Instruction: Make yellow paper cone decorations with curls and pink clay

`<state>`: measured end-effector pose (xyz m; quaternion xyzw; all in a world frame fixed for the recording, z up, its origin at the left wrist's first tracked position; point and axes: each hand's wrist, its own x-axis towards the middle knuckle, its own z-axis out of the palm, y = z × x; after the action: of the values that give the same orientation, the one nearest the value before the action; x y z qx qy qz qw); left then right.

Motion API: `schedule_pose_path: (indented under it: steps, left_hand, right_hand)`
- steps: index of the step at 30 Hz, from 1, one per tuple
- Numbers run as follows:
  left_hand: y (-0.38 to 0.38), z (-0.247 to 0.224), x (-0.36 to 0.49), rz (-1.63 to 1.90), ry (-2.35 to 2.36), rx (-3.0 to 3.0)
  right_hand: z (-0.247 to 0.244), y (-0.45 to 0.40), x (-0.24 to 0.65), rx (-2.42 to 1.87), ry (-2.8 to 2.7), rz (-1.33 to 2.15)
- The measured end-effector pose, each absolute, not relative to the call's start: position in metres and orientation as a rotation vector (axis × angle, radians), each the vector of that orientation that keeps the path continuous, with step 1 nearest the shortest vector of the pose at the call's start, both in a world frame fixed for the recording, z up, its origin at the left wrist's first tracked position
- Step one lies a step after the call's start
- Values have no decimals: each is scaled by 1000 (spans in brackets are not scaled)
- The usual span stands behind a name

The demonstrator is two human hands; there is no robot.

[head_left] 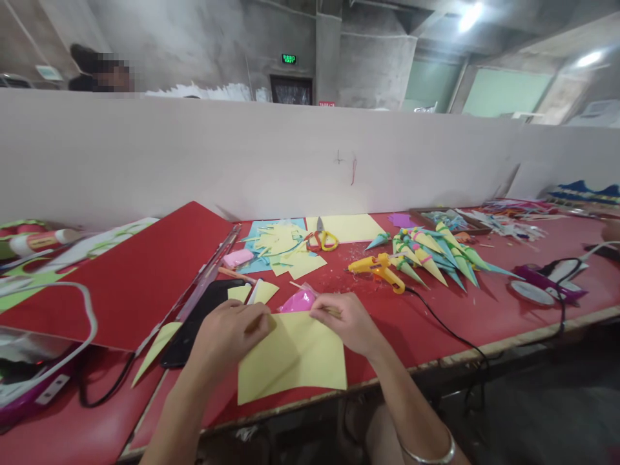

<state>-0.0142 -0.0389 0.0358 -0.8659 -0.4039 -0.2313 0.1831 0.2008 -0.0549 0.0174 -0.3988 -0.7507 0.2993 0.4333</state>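
A sheet of yellow paper hangs slightly bent at the front edge of the red table. My left hand pinches its upper left edge, fingers curled. On the upper right edge, my right hand grips the same sheet between thumb and fingers. Just behind the paper lies a pink plastic packet, partly covered by it. Small yellow paper pieces rest by a black phone near my left hand. A yellow paper cone lies left of the phone.
A yellow glue gun with a black cord lies right of my hands, before a pile of paper cones. Scissors and paper scraps lie behind. A red board is at left, a purple power strip at right.
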Motion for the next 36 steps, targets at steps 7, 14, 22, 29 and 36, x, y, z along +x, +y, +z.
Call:
schedule_pose_path:
  steps: [7, 14, 22, 29, 36]
  left_hand:
    - [-37, 43, -36, -1054, -1786, -2257]
    - [-44, 41, -9, -990, -1550, -2866]
    - [-44, 29, 10, -922, -1028, -2627]
    - [-43, 40, -15, -985, -1165, -2593]
    - [-44, 46, -31, -1141, -1405, -2590]
  right_hand:
    - [14, -52, 207, -1004, -1754, 771]
    - [12, -56, 194, -1138, -1884, 404]
    - [8, -60, 165, -1117, -1942, -50]
    - [6, -51, 189, -1261, -1921, -70]
    - [11, -53, 200, -1174, -1593, 190]
